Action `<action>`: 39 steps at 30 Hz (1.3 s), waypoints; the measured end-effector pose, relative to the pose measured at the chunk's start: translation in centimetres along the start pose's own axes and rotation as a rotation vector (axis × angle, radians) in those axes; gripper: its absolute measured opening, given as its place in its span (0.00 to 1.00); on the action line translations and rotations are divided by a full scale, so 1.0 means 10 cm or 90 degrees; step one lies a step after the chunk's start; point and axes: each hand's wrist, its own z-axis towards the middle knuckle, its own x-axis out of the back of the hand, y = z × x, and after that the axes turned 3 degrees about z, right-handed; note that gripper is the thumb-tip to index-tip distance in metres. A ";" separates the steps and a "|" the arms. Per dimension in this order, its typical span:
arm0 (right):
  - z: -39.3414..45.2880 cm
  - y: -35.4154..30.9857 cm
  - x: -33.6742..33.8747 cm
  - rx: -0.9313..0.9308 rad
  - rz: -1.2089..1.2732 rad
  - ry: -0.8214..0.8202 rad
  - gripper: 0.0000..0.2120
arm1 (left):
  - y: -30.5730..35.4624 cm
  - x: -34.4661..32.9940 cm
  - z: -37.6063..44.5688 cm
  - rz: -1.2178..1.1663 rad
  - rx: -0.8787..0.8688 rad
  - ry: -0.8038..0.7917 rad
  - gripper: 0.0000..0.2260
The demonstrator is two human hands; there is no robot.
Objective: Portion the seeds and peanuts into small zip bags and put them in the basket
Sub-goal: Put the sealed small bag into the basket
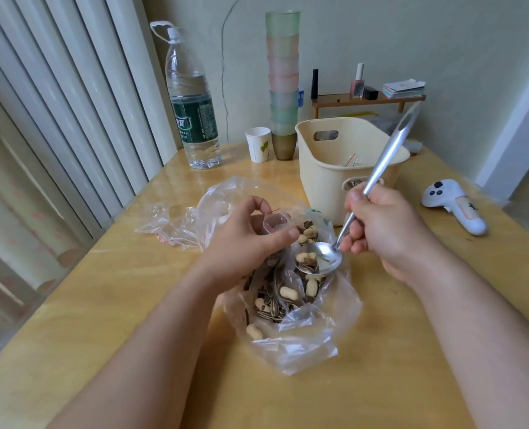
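Note:
A large clear plastic bag (303, 345) of striped sunflower seeds and peanuts (284, 297) lies open in the middle of the table. My left hand (250, 239) holds a small zip bag (275, 222) open above it, fingers curled round the bag's mouth. My right hand (380, 224) grips the handle of a long metal spoon (325, 258). The spoon's bowl is over the seeds with a peanut and a few seeds beside it. The cream basket (322, 168) stands behind the hands; a filled small bag shows inside it.
Spare empty zip bags (161, 224) lie left of the big bag. A large water bottle (192, 100), paper cup (258, 145) and tall stack of cups (283, 85) stand at the back. A white controller (455, 205) lies right. A small shelf (368, 99) sits behind the basket.

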 end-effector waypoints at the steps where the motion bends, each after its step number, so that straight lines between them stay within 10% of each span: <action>1: 0.00 -0.01 0.01 0.002 0.007 0.008 0.13 | 0.00 0.06 0.01 -0.008 0.000 -0.034 0.23; 39: -0.14 0.06 -0.20 0.032 -0.164 -0.175 0.11 | -0.05 -0.06 0.05 -0.040 -0.029 0.011 0.25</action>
